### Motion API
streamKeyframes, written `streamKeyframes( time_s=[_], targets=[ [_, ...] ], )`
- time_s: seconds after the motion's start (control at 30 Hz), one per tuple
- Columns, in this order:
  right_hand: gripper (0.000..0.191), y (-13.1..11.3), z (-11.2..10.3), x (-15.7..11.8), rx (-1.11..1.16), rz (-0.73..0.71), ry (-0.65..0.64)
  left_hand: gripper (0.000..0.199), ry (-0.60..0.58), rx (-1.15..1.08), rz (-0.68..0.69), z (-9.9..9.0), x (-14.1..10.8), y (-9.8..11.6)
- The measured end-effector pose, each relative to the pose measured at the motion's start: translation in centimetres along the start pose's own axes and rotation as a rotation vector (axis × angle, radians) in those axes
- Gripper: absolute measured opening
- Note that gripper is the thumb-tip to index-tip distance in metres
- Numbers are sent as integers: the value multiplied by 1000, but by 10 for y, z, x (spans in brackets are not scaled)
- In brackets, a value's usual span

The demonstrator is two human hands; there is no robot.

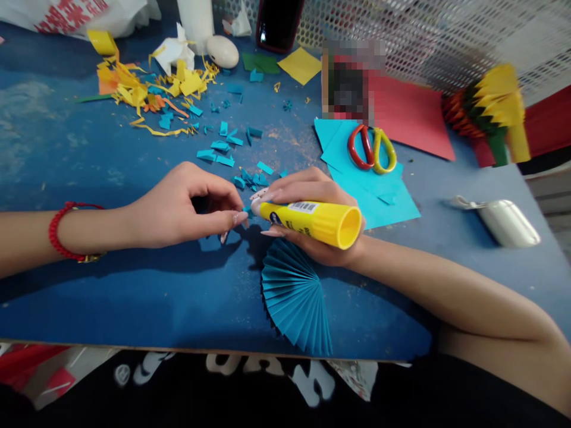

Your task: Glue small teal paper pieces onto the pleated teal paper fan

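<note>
**Glue stick (316, 223) in the right hand (314, 193), nozzle end at a small blue scrap (248, 210) by the left fingertips**

Clock directions below run from the nozzle end, 12 = far side of the table (134, 315).

Right hand: fingers wrapped round the yellow barrel, stick lying nearly flat, nozzle to 9 o'clock, open-looking base to 3. Left hand (191, 205), at 9: thumb and fingers bent into a pinch on the scrap. Nozzle and scrap overlap in view – can't confirm contact. Red braided bracelet (57, 232) on the left wrist.

Pleated blue fan (297, 291) at 5 o'clock, flat on the table, upper edge partly hidden by the right hand.

Blue clippings (220, 145) scattered toward 11. Farther out at 11, a heap of yellow, orange and white scraps (178, 83).

At 12: dark phone (279, 24). Between 12 and 1: yellow square (301, 65).

At 2 to 3: overlapping light-blue sheets (375, 199), with 1 red and 1 yellow scissor handle (372, 148) on top. Beyond, at 2: red sheet (405, 113), then a multicolour folded-paper piece (495, 113). At 3, well apart – white case (508, 223) with a strap.
</note>
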State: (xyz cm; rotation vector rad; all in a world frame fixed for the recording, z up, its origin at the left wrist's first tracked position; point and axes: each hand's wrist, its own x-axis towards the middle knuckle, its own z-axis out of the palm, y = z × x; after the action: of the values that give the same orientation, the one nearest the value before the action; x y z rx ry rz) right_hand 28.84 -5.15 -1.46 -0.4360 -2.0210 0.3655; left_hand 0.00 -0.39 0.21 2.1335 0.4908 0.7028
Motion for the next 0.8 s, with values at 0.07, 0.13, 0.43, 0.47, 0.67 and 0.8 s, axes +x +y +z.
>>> streamKeyframes(
  time_s=[0.07, 0.13, 0.43, 0.47, 0.67, 0.8],
  targets=[
    [28, 0, -1, 0, -20, 11, -27, 25, 2, 38, -6, -1, -1, 2],
    [27, -1, -1, -1, -36, 17, -49, 34, -33, 94, -25, -3, -1, 4],
    [27, -9, 3, -3, -53, 38, -69, 32, -69, 86, -70, -6, 2, 15],
    [27, -10, 3, -4, -61, 40, -75, 31, -86, 105, -77, -7, 1, 16],
    [25, -8, 5, -5, -81, 26, -71, 29, -166, 293, -128, -13, 0, 8],
    [22, -3, 5, -4, -110, -2, -38, 38, -47, 171, -67, -4, 1, 0]
  ],
)
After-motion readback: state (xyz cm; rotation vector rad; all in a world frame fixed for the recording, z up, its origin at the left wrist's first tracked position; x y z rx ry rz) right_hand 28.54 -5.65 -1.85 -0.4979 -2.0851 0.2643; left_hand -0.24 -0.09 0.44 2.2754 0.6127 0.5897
